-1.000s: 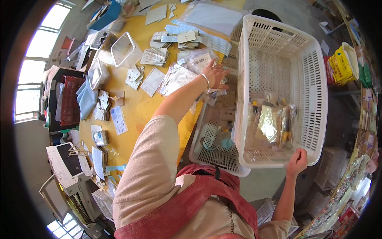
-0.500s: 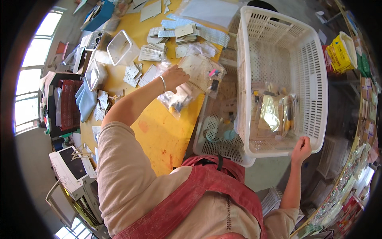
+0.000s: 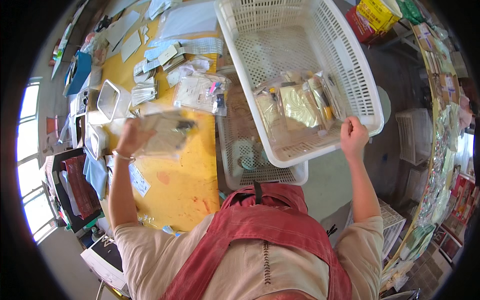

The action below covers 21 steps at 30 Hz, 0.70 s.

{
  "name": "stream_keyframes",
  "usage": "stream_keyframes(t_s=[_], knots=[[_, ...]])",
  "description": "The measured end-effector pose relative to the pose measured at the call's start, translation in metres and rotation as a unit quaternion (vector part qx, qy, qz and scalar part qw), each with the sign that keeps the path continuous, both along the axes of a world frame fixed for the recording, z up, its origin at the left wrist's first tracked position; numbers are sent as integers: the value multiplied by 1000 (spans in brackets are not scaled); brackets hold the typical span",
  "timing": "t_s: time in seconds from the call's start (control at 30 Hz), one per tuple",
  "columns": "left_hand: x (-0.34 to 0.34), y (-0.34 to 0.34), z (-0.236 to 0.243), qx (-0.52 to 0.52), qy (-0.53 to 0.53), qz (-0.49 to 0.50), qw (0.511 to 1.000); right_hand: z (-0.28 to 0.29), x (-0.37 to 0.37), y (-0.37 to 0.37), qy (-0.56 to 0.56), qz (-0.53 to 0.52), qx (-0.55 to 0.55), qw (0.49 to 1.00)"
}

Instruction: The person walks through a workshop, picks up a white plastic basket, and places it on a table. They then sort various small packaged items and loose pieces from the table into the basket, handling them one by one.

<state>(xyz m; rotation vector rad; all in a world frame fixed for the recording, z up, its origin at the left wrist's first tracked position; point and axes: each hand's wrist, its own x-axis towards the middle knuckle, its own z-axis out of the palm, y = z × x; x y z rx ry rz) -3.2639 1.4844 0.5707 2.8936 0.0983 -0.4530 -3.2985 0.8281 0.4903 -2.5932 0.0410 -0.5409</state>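
My left hand [image 3: 134, 137] is closed on the edge of a clear plastic packet [image 3: 167, 131]. The packet is held over the table and smeared by motion; flat beige pieces and a dark part show through it. Another clear packet [image 3: 197, 92], with beige pieces and pink and black bits, lies on the table just beyond. My right hand [image 3: 354, 135] grips the near right rim of a large white plastic basket [image 3: 370, 107]. Inside the basket, at its near end, lie several clear packets [image 3: 297, 107] with shiny, beige and dark contents.
A second white basket [image 3: 295, 175] stands below the big one. The yellow table [image 3: 185, 185] carries stacks of small cards [image 3: 145, 92], patterned strips [image 3: 200, 46] and clear plastic tubs [image 3: 111, 100]. A yellow and red bag [image 3: 377, 20] stands at the far right.
My left hand has picked up a plastic packet from the table and carried it left and nearer. My right hand stays on the basket rim. The whole view has turned.
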Motion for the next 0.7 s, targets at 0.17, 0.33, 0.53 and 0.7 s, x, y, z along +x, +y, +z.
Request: stream_keyframes(t_s=[0.17, 0.33, 0.53, 0.7], knots=[[44, -108, 139, -46, -221, -38, 973, 1, -4, -3, -19, 16, 15, 1000], [119, -278, 183, 45, -267, -502, 821, -4, -3, -10, -47, 31, 7, 998], [130, -501, 90, 181, 58, -657, 730, -5, -2, -14, -59, 56, 23, 996], [129, -571, -36, 233, 269, -676, 646, -11, 1, -13, -125, 59, 25, 990]])
